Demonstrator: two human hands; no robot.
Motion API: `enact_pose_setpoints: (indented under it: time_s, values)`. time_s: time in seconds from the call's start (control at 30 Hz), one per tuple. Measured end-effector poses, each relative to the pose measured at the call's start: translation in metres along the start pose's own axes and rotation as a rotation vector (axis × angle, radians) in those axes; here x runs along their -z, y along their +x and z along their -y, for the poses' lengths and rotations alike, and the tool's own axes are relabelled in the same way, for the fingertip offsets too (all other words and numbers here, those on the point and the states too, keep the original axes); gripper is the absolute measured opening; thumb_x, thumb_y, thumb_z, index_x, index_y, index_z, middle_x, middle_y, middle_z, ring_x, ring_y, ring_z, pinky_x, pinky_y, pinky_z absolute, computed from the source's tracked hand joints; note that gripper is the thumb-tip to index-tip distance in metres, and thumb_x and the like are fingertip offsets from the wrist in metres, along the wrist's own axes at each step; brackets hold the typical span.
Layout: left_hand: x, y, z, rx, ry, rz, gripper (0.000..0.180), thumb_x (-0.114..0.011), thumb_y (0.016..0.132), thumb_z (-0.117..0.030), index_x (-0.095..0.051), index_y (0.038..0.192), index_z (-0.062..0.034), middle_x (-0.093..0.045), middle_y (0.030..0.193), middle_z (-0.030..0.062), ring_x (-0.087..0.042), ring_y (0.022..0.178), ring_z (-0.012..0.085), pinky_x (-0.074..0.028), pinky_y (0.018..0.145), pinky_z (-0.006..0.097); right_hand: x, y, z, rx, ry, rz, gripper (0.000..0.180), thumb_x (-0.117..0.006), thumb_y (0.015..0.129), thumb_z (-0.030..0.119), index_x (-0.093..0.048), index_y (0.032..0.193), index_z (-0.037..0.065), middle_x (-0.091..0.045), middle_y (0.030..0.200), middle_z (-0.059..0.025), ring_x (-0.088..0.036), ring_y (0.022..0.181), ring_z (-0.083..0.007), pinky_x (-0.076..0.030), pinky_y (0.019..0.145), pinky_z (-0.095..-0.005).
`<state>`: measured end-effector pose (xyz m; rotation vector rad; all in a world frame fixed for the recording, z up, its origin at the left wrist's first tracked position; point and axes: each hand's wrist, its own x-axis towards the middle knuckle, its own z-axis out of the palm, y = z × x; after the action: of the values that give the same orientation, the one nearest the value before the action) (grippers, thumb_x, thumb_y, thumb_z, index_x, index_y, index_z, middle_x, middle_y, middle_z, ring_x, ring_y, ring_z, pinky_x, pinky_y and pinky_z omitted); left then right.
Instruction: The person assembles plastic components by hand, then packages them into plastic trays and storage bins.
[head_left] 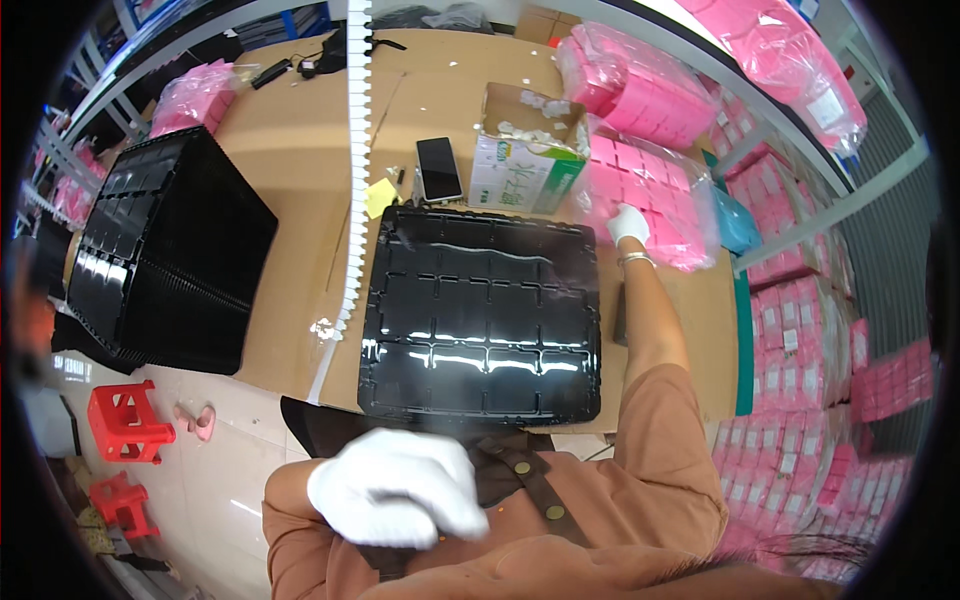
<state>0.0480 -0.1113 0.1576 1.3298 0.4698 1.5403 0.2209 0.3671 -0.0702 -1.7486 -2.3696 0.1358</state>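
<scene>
Brown worktop (305,260) carried the black tray (480,315); off its far right corner lay the pink pack (668,205), the nearer right hand (628,225) touching it, grip unclear; the blurred left hand (398,488), loosely curled, hung off its near edge, pinch untellable.

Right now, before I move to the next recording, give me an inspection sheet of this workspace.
Surface: brown cardboard-covered table.
Job's things: glossy black moulded tray in front of the person; bagged pink pieces beyond its right side; stacked black trays at left.
Clutter: phone, yellow note, open carton with white scraps.
Hands: both white-gloved; right hand at the pink bag, grip unclear; left hand raised near the chest, fingers blurred, nothing seen in it.
Cables: dark cord-like items at the far left, unclear.
Surroundings: more bagged pink stacks at right; red stools at left.
</scene>
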Motion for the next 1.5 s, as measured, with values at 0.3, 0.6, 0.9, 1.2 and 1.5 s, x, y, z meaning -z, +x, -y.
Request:
enact_pose_setpoints:
  time_s: [0.3,0.6,0.9,1.2,1.5]
  values:
    - [0.011,-0.029,0.053,0.083,-0.152,0.265,0.012,-0.06,0.083,-0.008,-0.064,0.089,0.001,-0.062,0.085,0.0118,-0.059,0.074,0.0258,-0.047,0.064,0.031,-0.001,0.008,-0.035,-0.159,0.306,-0.166,0.019,-0.052,0.083,0.015,-0.066,0.09,0.005,-0.067,0.084,-0.0154,-0.063,0.075,-0.0295,-0.047,0.071,-0.0386]
    - [0.074,0.007,0.147,0.632,-0.126,-0.463,0.059,-0.044,0.096,-0.043,-0.039,0.139,-0.0022,-0.05,0.132,0.0139,-0.048,0.121,0.023,-0.036,0.104,0.036,0.125,-0.19,0.098,0.662,0.493,-0.012,0.009,-0.046,0.083,0.005,-0.055,0.082,0.004,-0.057,0.072,-0.0158,-0.058,0.071,-0.0343,-0.046,0.067,-0.0452]
    - [0.132,-0.051,0.153,0.763,-0.101,-1.015,0.019,-0.061,0.087,-0.008,-0.057,0.103,0.0023,-0.064,0.09,0.0122,-0.066,0.079,0.0223,-0.057,0.068,0.035,0.113,-0.242,0.084,0.517,0.418,-0.4,0.043,-0.067,0.073,0.013,-0.056,0.113,0.0,-0.059,0.102,-0.0194,-0.055,0.096,-0.0361,-0.042,0.089,-0.0456]
    - [0.138,-0.051,0.131,0.772,-0.013,-1.052,0.035,-0.063,0.088,-0.016,-0.052,0.115,0.0042,-0.064,0.091,0.0129,-0.064,0.073,0.0217,-0.056,0.062,0.034,0.073,-0.187,0.009,0.272,1.076,0.613,0.025,-0.07,0.082,0.022,-0.064,0.091,-0.001,-0.063,0.081,-0.0004,-0.054,0.074,-0.0067,-0.045,0.067,-0.023]
    - [0.095,-0.088,0.114,0.904,0.502,-0.789,0.078,-0.063,0.082,-0.004,-0.019,0.147,-0.0027,-0.06,0.089,0.0091,-0.06,0.061,0.0111,-0.051,0.058,0.025,0.106,-0.263,-0.003,-0.131,1.009,0.676,0.022,-0.064,0.086,0.023,-0.066,0.08,0.002,-0.056,0.062,0.0041,-0.046,0.054,-0.0024,-0.036,0.048,-0.0193]
